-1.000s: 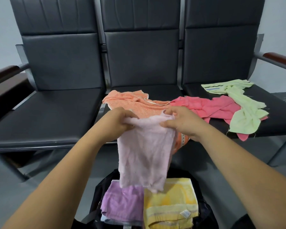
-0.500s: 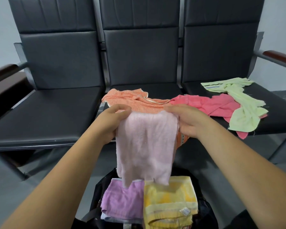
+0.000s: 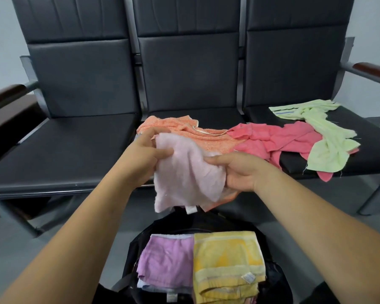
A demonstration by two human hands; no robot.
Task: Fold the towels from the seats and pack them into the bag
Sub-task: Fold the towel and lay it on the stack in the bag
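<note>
Our left hand (image 3: 144, 159) and right hand (image 3: 239, 172) pinch the pale pink towel (image 3: 184, 174) by its sides | tag (image 3: 190, 209) unreadable | lower edge hangs clear above bag (image 3: 134, 251)

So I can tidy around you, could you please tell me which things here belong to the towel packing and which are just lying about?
Part of the job: pale pink towel gripped by left hand and right hand; orange towel, red towel and green towel on the seats; black bag holding purple towel and yellow towel.
Just there: wooden armrests, grey floor.
</note>
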